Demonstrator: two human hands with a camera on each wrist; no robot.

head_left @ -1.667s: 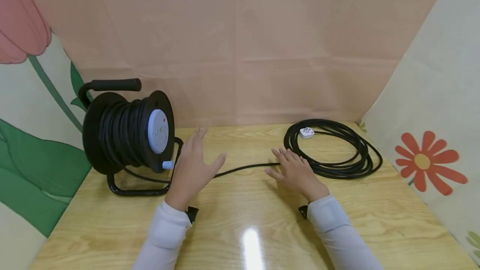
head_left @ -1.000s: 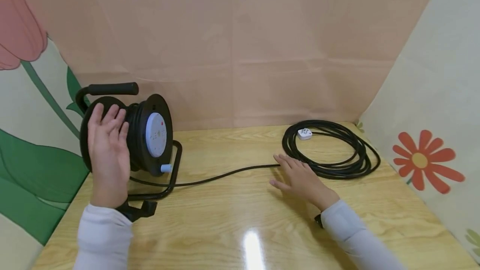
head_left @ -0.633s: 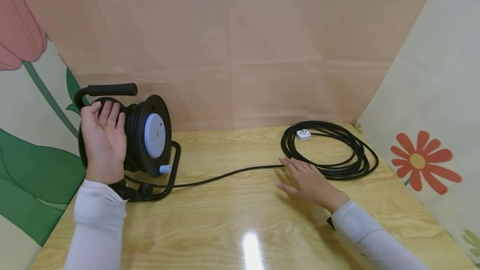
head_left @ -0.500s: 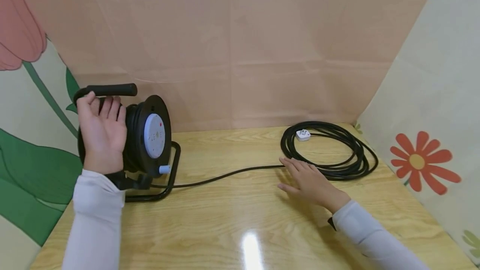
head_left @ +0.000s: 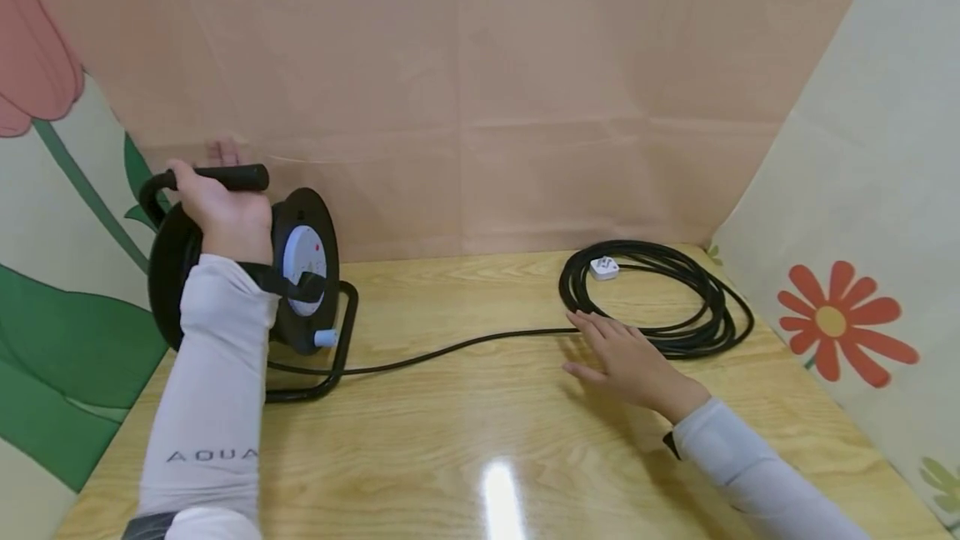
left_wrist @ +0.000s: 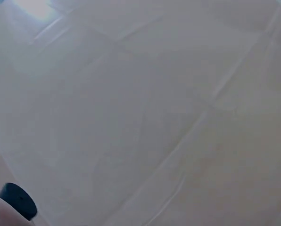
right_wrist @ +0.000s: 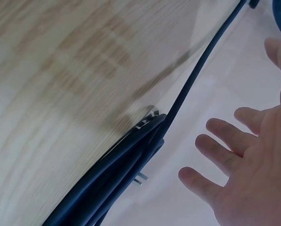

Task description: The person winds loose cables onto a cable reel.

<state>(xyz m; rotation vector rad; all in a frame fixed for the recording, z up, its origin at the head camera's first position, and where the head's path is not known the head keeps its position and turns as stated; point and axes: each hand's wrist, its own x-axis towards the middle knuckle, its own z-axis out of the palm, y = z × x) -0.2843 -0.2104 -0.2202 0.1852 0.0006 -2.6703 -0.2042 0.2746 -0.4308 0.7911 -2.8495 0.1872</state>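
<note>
A black cable reel (head_left: 303, 211) stands at the left of the table, with a pale socket face and a light-blue knob (head_left: 326, 338). My left hand (head_left: 234, 215) is at the reel's top handle (head_left: 251, 177); its straight fingers (head_left: 223, 152) reach up behind the bar and its thumb lies at the bar's left part. In the left wrist view only the handle's end (left_wrist: 19, 201) and a bit of skin show. My right hand (head_left: 633, 363), fingers extended, hovers by the near edge of a coil of black cable (head_left: 718, 307). The right wrist view shows its spread fingers beside that coil (right_wrist: 117, 174).
A single run of cable (head_left: 450, 350) crosses the wooden table (head_left: 420, 457) from reel to coil. A white plug (head_left: 604, 268) lies inside the coil. A pink sheet (head_left: 525, 90) hangs behind, and flowered panels (head_left: 847, 190) flank the sides.
My left hand has moved left from the table's middle to the reel, then up to its handle. My right hand has shifted slightly to the right. The coil lies as before.
</note>
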